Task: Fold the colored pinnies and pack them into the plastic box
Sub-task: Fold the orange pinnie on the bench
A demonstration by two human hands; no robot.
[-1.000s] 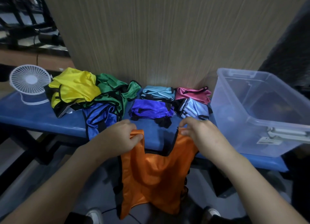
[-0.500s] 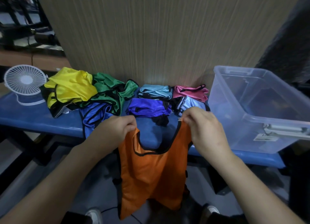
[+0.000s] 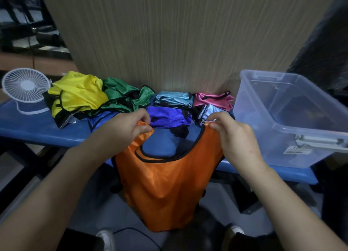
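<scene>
An orange pinny [image 3: 163,183] with black trim hangs over the front edge of the blue bench [image 3: 28,128]. My left hand [image 3: 124,128] pinches its left shoulder strap and my right hand [image 3: 231,136] pinches the right one. Behind my hands lie folded pinnies: purple [image 3: 165,117], light blue [image 3: 173,98], pink [image 3: 212,100] and pale blue [image 3: 211,110]. Unfolded yellow [image 3: 75,94], green [image 3: 122,98] and blue [image 3: 101,117] pinnies are heaped at the left. The clear plastic box [image 3: 293,122] stands open on the bench at the right, with no pinnies visible inside.
A small white desk fan [image 3: 25,89] stands at the bench's left end. A wood-grain panel [image 3: 169,34] rises directly behind the bench. My shoes [image 3: 105,237] and a dark cable are on the floor below the pinny.
Both hands have lifted the orange pinny's shoulders up and forward over the bench, and spread farther apart. The neckline has opened wider and the cloth hangs higher.
</scene>
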